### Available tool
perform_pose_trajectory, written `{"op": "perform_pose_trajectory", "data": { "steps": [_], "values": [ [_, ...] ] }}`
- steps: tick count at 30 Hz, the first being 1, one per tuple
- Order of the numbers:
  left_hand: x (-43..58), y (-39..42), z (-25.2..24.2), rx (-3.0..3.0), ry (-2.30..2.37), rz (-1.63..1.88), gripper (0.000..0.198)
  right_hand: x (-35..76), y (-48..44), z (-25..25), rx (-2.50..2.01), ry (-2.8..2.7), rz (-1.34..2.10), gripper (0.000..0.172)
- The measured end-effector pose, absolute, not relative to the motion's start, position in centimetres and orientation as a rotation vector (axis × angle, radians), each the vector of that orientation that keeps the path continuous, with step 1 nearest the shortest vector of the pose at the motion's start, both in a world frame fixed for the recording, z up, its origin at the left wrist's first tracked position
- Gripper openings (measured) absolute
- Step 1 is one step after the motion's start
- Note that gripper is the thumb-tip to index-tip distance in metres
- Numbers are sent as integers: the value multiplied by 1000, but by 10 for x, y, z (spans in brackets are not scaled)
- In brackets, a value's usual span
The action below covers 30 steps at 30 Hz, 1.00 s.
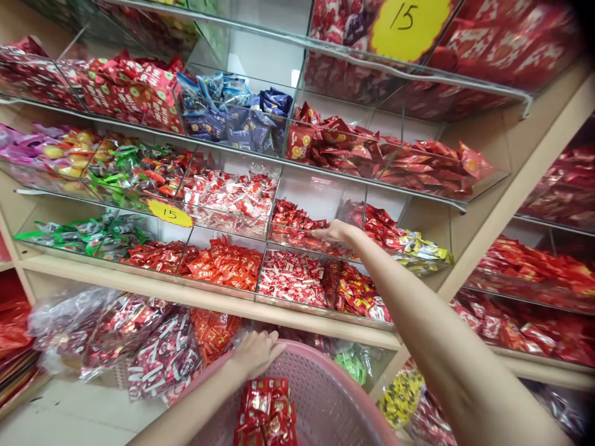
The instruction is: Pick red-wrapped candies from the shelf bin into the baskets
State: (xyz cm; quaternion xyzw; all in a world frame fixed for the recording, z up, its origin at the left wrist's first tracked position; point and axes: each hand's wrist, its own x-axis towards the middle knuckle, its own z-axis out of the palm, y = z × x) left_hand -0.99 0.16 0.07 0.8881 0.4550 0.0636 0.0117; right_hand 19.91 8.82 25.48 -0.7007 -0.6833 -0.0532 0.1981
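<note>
My left hand (pixel 257 353) is closed over the rim of a pink perforated plastic basket (pixel 334 371). Inside the basket lies a stack of red shiny wrapped packets (pixel 267 412). My right arm stretches up to the shelves, and my right hand (pixel 341 231) is at a clear-walled compartment of small red wrapped candies (pixel 297 217). Its fingers point left over the compartment's front; they are too small and partly hidden to show whether they grip anything. Below that compartment are red-and-white wrapped candies (pixel 292 277).
Clear dividers and front panels split the shelves (pixel 372 328) into compartments. Blue packets (pixel 242 124) and red-orange packets (pixel 339 145) sit higher up. Yellow price tags (pixel 170 214) hang on the front. Bagged candies (pixel 162 353) lie beneath the bottom shelf, left of the basket.
</note>
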Motion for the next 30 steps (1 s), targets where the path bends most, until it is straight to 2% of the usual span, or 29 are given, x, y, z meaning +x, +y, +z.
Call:
{"op": "perform_pose_trajectory", "data": {
  "steps": [5, 20, 30],
  "values": [
    [-10, 0, 1, 2747, 1427, 190, 62, 195, 83, 256, -2117, -1805, -60, 53],
    [-12, -2, 1, 2732, 1422, 221, 64, 194, 80, 252, -1955, -1710, 127, 25],
    [-12, -4, 1, 2760, 1444, 214, 64, 192, 79, 255, -1963, -1782, 263, 42]
  ]
}}
